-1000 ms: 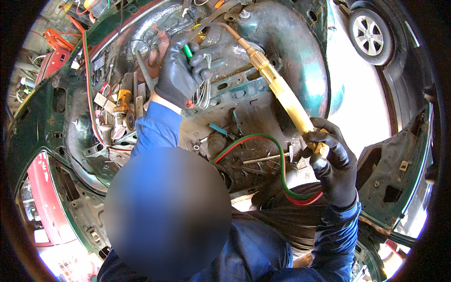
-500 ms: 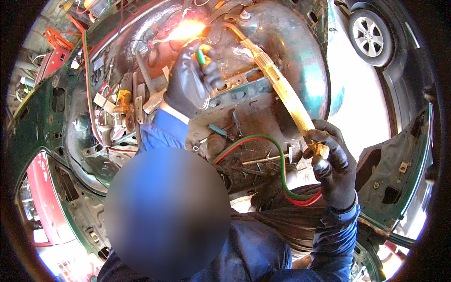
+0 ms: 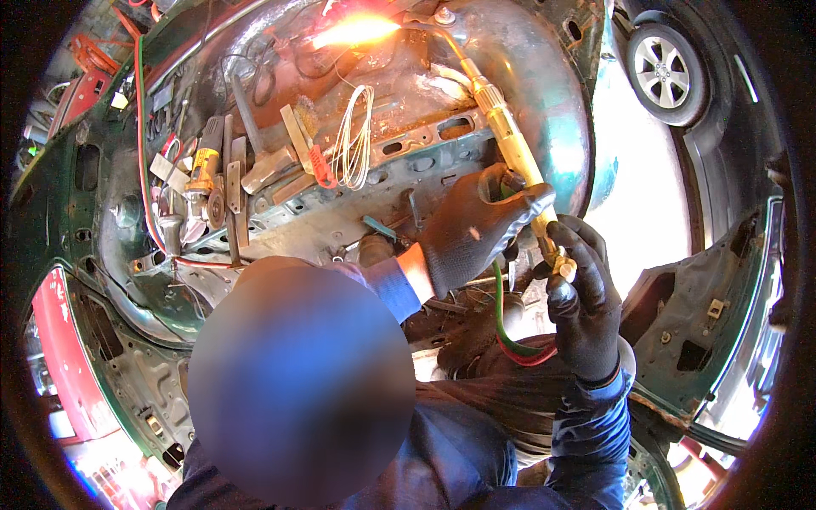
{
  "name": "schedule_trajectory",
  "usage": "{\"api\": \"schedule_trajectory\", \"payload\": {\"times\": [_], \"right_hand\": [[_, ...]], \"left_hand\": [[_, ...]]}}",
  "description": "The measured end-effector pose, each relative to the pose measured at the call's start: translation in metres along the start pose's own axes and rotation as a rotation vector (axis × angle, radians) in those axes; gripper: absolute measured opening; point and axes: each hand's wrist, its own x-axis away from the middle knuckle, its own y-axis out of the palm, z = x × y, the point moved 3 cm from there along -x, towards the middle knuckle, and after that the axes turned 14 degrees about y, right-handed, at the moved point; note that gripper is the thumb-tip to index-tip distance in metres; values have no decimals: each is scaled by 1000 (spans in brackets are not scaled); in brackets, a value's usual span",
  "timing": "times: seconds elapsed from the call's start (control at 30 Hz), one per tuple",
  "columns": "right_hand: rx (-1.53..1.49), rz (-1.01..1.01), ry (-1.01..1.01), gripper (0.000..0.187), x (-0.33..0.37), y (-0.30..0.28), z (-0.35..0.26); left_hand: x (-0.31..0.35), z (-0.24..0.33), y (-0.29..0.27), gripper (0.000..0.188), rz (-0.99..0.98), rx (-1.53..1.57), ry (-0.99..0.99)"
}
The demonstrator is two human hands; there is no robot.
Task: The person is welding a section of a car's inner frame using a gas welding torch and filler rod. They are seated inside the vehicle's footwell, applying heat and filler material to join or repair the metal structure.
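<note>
A brass gas torch (image 3: 510, 140) slants across the engine bay, its bent tip at the top throwing a bright orange-white flame (image 3: 355, 31) leftward. Gloved in black, my right hand (image 3: 586, 293) is closed on the valve end, fingertips at a knob. My left hand (image 3: 480, 219), also gloved, is closed at the lower handle just above it, thumb and fingers against the brass. Whether anything else is tucked in the left palm is hidden. A green and red twin hose (image 3: 501, 319) curves below the hands.
Left of the torch lie a coil of pale wire (image 3: 353, 140), a red-handled tool (image 3: 322, 167), a hammer (image 3: 269, 171) and a yellow angle grinder (image 3: 204, 168). The green car body (image 3: 561, 127) surrounds the work. A dark car's wheel (image 3: 665, 70) stands at the right.
My left hand has moved from beside the flame, where it held a green and yellow object, down and right to the torch handle. The wire coil now shows. The flame sits slightly farther up and right.
</note>
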Motion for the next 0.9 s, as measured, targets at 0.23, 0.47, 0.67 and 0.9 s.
{"api": "schedule_trajectory", "payload": {"times": [0.23, 0.47, 0.67, 0.9], "right_hand": [[31, -36, -10, 59, -4, 4, 1], [25, -55, 93, 65, -3, 4, 5], [-305, -117, 501, 73, 3, 4, 3], [-680, -99, 716, 61, 4, 9, 46]], "left_hand": [[-4, -9, -4, 38, 13, -69, 93], [-5, -4, -6, 35, 0, -86, 56], [-7, 9, -7, 32, -8, -140, 64], [-6, 4, -1, 27, -35, -197, 101]]}}
